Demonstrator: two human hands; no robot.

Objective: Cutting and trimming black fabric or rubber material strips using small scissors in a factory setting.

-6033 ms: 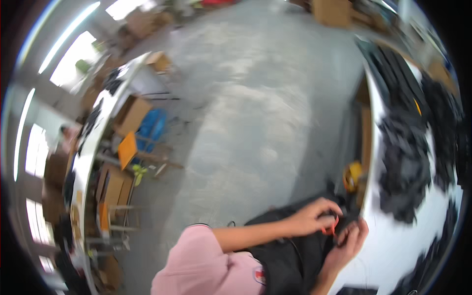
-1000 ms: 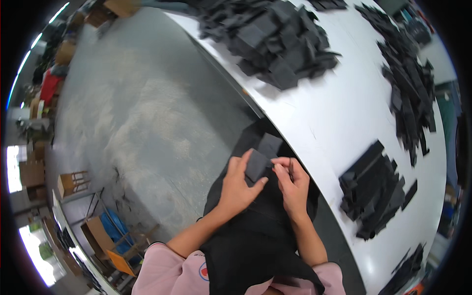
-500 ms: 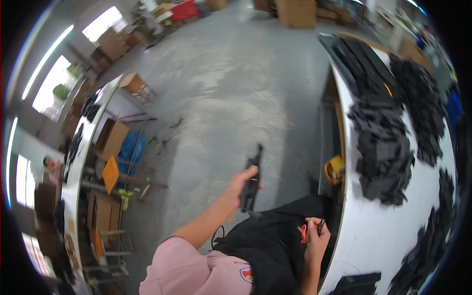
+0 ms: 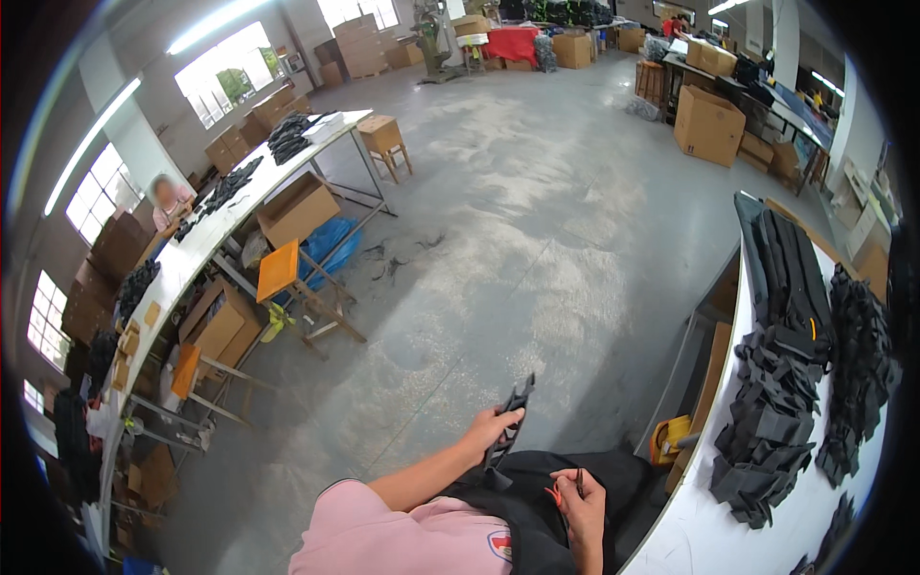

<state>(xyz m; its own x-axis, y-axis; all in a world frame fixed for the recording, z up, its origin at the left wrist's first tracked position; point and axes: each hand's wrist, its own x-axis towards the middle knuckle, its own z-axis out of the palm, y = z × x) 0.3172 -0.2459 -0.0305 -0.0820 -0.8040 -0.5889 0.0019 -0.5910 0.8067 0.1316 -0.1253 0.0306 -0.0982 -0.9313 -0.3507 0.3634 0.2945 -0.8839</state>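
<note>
While the left hand (image 4: 488, 429) wraps its fingers around one narrow, jagged-edged black bundle (image 4: 518, 396) near the lap's black cloth (image 4: 537, 470), the right hand (image 4: 586, 510) pinches one slim dark tool (image 4: 579, 480) beside one orange loop (image 4: 553, 494); two orange-seated stools (image 4: 278, 270) stand left.

the left hand (image 4: 494, 427) hides the middle of a black piece (image 4: 525, 390), its details too small to tell. the right hand (image 4: 585, 510) covers part of a small dark tool (image 4: 579, 478) whose kind is unclear. the view's near edge cuts off the right forearm (image 4: 588, 560) and the right white table (image 4: 682, 537). on the far left, a co-worker (image 4: 170, 202) has a blurred head.
</note>
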